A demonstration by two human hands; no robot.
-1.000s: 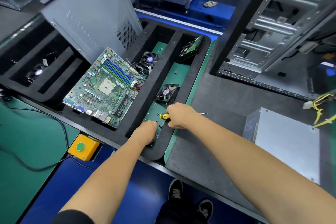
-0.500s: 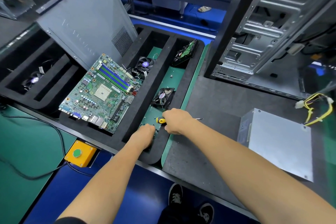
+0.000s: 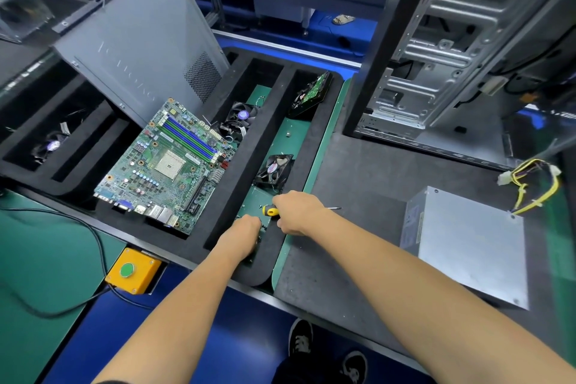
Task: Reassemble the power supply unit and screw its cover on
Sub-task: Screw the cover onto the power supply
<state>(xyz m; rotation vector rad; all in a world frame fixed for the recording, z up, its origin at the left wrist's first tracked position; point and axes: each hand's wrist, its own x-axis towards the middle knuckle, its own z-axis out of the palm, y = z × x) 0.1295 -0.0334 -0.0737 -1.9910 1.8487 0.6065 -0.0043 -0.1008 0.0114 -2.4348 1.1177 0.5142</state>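
The grey metal power supply unit (image 3: 470, 243) lies on the dark mat at the right, its yellow and black cable bundle (image 3: 530, 184) trailing off its far corner. My right hand (image 3: 299, 212) grips a screwdriver with a yellow and black handle (image 3: 270, 211); its thin shaft pokes out to the right. My left hand (image 3: 243, 235) reaches down into the near end of the foam tray's right slot (image 3: 261, 271), fingers curled downward among small dark parts. Whether it holds anything is hidden.
The black foam tray holds a green motherboard (image 3: 168, 165), black fans (image 3: 274, 168), and a drive (image 3: 308, 93). A grey side panel (image 3: 137, 50) leans at the back left. An open computer case (image 3: 452, 56) stands at the right rear. A yellow button box (image 3: 132, 270) sits at the front edge.
Both hands stay at the near end of the tray slot. The view has shifted slightly; the hands have barely moved.
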